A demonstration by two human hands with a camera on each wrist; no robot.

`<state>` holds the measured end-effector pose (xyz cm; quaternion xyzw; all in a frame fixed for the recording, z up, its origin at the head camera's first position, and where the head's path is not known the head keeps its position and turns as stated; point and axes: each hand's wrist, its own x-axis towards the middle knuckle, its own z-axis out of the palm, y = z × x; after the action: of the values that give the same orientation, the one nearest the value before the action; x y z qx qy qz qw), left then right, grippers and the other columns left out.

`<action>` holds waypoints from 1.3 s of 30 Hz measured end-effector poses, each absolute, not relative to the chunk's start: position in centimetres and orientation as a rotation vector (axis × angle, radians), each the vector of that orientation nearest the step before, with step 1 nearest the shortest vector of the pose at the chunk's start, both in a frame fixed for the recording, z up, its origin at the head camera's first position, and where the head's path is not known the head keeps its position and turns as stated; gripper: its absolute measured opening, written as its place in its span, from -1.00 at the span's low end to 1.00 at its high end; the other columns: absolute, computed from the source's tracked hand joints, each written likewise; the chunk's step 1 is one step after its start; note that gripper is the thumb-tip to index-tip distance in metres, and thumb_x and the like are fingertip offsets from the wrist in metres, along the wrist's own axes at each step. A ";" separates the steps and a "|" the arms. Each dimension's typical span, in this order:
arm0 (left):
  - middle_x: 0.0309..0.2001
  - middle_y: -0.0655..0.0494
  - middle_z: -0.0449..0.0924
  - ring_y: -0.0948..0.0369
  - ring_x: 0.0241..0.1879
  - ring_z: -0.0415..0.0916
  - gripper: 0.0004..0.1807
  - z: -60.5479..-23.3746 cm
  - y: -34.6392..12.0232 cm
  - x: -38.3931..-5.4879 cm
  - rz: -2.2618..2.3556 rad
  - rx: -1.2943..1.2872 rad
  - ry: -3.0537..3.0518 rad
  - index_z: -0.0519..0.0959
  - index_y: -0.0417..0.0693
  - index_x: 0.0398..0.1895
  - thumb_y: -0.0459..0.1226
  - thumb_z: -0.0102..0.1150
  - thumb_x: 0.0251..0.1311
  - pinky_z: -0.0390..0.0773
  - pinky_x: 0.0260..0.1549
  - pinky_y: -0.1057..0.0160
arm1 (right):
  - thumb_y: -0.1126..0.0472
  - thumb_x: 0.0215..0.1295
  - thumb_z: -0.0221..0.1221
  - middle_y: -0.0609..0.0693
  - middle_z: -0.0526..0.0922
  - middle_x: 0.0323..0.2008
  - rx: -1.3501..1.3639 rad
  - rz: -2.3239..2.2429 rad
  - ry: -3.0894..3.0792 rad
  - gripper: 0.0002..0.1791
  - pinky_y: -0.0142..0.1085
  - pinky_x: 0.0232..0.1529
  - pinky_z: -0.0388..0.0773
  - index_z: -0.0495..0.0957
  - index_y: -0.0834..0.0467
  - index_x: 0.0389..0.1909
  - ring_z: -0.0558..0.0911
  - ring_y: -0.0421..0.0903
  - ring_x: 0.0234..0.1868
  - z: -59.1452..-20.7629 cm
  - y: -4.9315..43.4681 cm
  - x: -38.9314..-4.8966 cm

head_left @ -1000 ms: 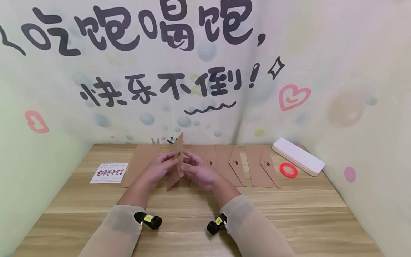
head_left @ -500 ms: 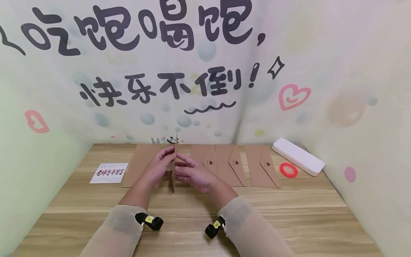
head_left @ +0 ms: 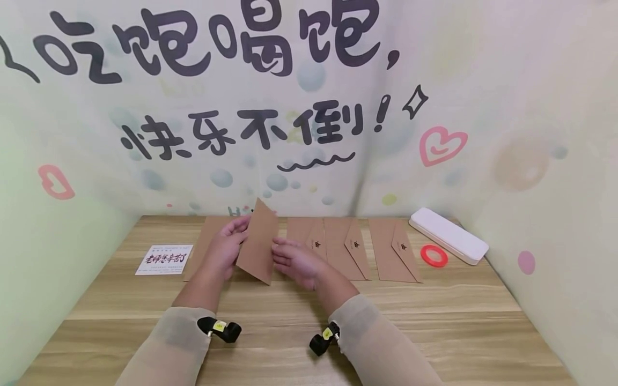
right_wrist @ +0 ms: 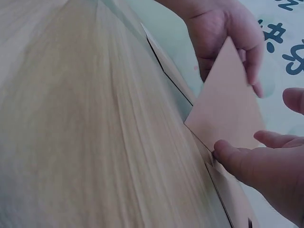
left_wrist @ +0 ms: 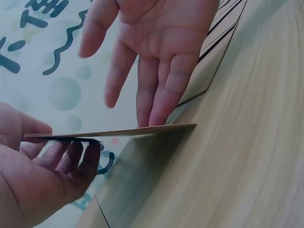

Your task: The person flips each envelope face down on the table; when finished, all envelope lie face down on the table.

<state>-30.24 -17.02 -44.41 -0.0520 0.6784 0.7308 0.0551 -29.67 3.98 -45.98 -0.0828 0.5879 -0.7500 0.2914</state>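
A brown kraft envelope (head_left: 259,241) is held up on edge above the table, its plain face toward the head camera. My left hand (head_left: 228,247) pinches it by its left side, thumb on one face and curled fingers behind, as the left wrist view shows on the envelope (left_wrist: 109,131). On the other side my right hand (head_left: 299,262) has its fingers stretched out, fingertips at the envelope's right edge. In the right wrist view the right hand (right_wrist: 266,164) lies beside the lower edge, thumb apart from the fingers. The envelope's flap side is hidden from the head camera.
Three flapped envelopes (head_left: 393,249) lie in a row to the right. Another brown envelope (head_left: 198,262) lies flat at left, partly behind the left hand. A white printed card (head_left: 164,260), a red ring (head_left: 434,256) and a white case (head_left: 449,236) rest on the wooden table (head_left: 280,343).
The envelope has turned from flap side showing, through edge-on, to its plain face. My right hand has loosened from it, and the left keeps hold.
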 end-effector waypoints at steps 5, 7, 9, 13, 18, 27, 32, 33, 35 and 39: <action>0.71 0.01 0.18 0.05 0.64 0.21 -0.39 -44.6 -17.5 -30.3 2.223 -0.205 2.034 0.23 -0.02 0.68 -0.41 -0.15 0.64 0.61 0.08 0.47 | 0.19 0.66 0.00 0.37 0.07 0.69 -0.190 -2.036 1.549 -0.25 0.11 0.72 0.09 -0.02 0.32 0.70 0.06 0.27 0.73 -46.1 4.3 -29.9; 0.71 0.03 0.18 0.06 0.63 0.22 -0.38 -44.6 -17.6 -30.3 2.226 -0.230 2.025 0.23 -0.02 0.69 -0.43 -0.15 0.62 0.60 0.17 0.41 | 0.19 0.66 -0.01 0.39 0.07 0.68 -0.187 -2.043 1.551 -0.25 0.13 0.71 0.10 -0.02 0.32 0.70 0.07 0.29 0.73 -46.1 4.5 -30.0; 0.70 0.03 0.19 0.06 0.63 0.22 -0.36 -44.7 -17.8 -30.4 2.220 -0.252 2.038 0.22 -0.04 0.69 -0.45 -0.15 0.60 0.56 0.32 0.31 | 0.17 0.66 0.00 0.39 0.07 0.68 -0.181 -2.047 1.548 -0.24 0.12 0.71 0.11 -0.03 0.31 0.71 0.08 0.29 0.73 -46.1 4.6 -30.1; 0.69 0.00 0.22 0.03 0.66 0.20 -0.31 -45.2 -18.1 -30.6 2.184 -0.275 2.104 0.21 -0.08 0.68 -0.51 -0.11 0.51 0.36 0.59 0.08 | 0.16 0.67 -0.01 0.41 0.04 0.68 -0.159 -2.078 1.517 -0.24 0.11 0.72 0.09 -0.04 0.31 0.71 0.07 0.30 0.73 -46.3 4.8 -30.5; 0.65 -0.09 0.28 -0.06 0.66 0.21 -0.30 -45.8 -18.3 -30.6 2.046 -0.292 2.268 0.25 -0.14 0.65 -0.52 -0.05 0.46 0.29 0.63 -0.04 | 0.12 0.67 -0.01 0.42 0.04 0.68 -0.110 -2.134 1.461 -0.24 0.12 0.73 0.08 -0.04 0.32 0.70 0.08 0.31 0.72 -46.6 5.2 -31.0; 0.56 -0.22 0.39 -0.11 0.57 0.31 -0.43 -46.2 -18.2 -30.4 1.813 -0.312 2.433 0.38 -0.19 0.56 -0.38 -0.04 0.50 0.37 0.57 -0.09 | 0.10 0.68 -0.04 0.41 -0.05 0.71 -0.113 -2.157 1.412 -0.22 0.11 0.75 0.02 -0.10 0.29 0.72 0.01 0.30 0.74 -46.8 5.6 -31.2; 0.55 -0.23 0.40 -0.12 0.51 0.39 -0.47 -46.2 -18.1 -30.4 1.741 -0.296 2.455 0.41 -0.17 0.54 -0.27 -0.07 0.57 0.42 0.54 -0.10 | 0.11 0.67 -0.05 0.40 -0.09 0.72 -0.113 -2.181 1.376 -0.22 0.10 0.75 0.00 -0.11 0.28 0.73 -0.03 0.29 0.75 -47.0 5.7 -31.3; 0.55 -0.22 0.40 -0.12 0.50 0.40 -0.47 -46.2 -18.0 -30.4 1.733 -0.295 2.460 0.41 -0.16 0.54 -0.25 -0.07 0.57 0.43 0.53 -0.10 | 0.11 0.67 -0.05 0.39 -0.09 0.72 -0.111 -2.187 1.368 -0.22 0.10 0.75 -0.01 -0.10 0.27 0.73 -0.03 0.28 0.75 -47.1 5.7 -31.3; 0.54 -0.22 0.40 -0.12 0.48 0.42 -0.47 -46.1 -17.9 -30.4 1.708 -0.286 2.482 0.42 -0.16 0.53 -0.23 -0.06 0.57 0.42 0.53 -0.12 | 0.12 0.67 -0.06 0.38 -0.09 0.72 -0.109 -2.200 1.349 -0.23 0.09 0.75 -0.02 -0.09 0.26 0.73 -0.03 0.27 0.76 -47.2 5.6 -31.4; 0.54 -0.22 0.40 -0.11 0.44 0.44 -0.45 -46.0 -17.8 -30.3 1.707 -0.283 2.489 0.41 -0.15 0.54 -0.22 -0.07 0.56 0.44 0.51 -0.11 | 0.12 0.69 -0.08 0.37 -0.12 0.73 -0.116 -2.214 1.320 -0.25 0.09 0.76 -0.04 -0.10 0.26 0.73 -0.05 0.27 0.76 -47.4 5.6 -31.6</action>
<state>-30.31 -17.82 -45.96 -0.0932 0.8198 0.5623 0.0549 -31.55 5.55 -47.36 -0.0431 0.4917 -0.8244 0.2770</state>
